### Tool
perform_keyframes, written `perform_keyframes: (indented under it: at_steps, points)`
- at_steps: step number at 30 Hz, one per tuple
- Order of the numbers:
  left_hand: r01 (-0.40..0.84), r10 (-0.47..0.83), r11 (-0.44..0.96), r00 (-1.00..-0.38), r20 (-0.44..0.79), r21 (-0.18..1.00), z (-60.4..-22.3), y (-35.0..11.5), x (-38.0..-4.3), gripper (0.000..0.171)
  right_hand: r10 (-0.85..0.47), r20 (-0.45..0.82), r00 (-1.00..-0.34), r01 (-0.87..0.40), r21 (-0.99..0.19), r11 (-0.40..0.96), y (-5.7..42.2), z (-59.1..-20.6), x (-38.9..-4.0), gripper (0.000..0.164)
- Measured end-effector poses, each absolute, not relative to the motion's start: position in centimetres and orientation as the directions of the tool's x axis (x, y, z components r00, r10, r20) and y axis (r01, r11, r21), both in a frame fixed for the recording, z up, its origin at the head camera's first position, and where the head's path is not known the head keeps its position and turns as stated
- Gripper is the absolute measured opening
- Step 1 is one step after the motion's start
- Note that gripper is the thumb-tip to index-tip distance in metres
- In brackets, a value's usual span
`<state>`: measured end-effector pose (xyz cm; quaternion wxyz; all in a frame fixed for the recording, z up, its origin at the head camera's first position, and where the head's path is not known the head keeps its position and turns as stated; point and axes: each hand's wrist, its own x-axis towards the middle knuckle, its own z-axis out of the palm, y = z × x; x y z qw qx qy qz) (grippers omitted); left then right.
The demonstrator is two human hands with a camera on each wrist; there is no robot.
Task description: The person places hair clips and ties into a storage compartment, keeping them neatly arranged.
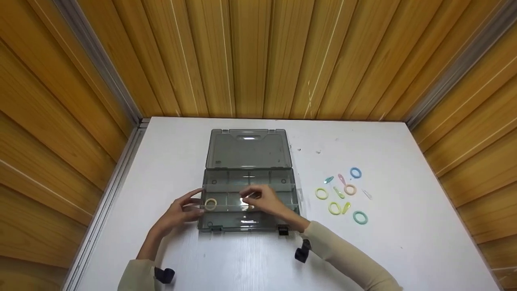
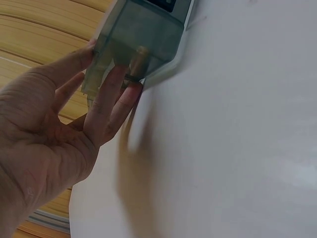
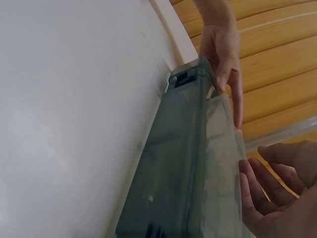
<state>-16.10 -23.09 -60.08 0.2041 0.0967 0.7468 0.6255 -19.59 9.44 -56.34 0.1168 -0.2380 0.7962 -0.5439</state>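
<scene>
A grey-green clear plastic box lies with its lid folded back. Across the box runs a clear tray, standing above the box's rim in the right wrist view. One cream ring is at the tray's left end. My left hand holds that end, thumb and fingers spread to either side of it. Over the middle of the tray is my right hand, its fingers loosely bent. In the right wrist view the right fingers are at the tray's edge, with nothing visible between them and the thumb.
Right of the box, blue, green, peach and yellow rings lie scattered on the white table. Small hair clips in several colours lie among them. Wood-patterned walls stand behind and on both sides.
</scene>
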Motion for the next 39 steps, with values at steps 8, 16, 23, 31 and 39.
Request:
perform_keyframes:
  at_steps: [8,16,23,31,39]
  points:
    - [-0.121,0.393,0.209,-0.898,-0.196,0.97,-60.1,-23.0,-16.2,0.076,-0.43,0.097,-0.897,-0.268,-0.895,0.357,17.5,-55.3,-19.3,0.026]
    - [-0.126,0.385,0.211,-0.901,-0.201,0.969,-60.0,-23.0,-16.3,0.077,-0.256,0.069,-0.964,-0.162,-0.917,0.365,25.3,-54.5,-19.2,0.03]
    - [-0.139,0.383,0.216,-0.898,-0.215,0.966,-60.0,-23.0,-16.1,0.077,-0.099,-0.049,-0.994,0.009,-0.929,0.369,30.5,-54.9,-18.1,0.036]
    - [-0.132,0.383,0.22,-0.899,-0.21,0.967,-60.0,-23.0,-16.0,0.077,0.022,-0.107,-0.994,0.106,-0.897,0.43,35.0,-55.9,-17.3,0.039]
    - [-0.145,0.376,0.216,-0.9,-0.219,0.966,-60.0,-22.9,-16.1,0.078,0.034,-0.162,-0.986,0.162,-0.896,0.413,37.1,-56.7,-16.4,0.043]
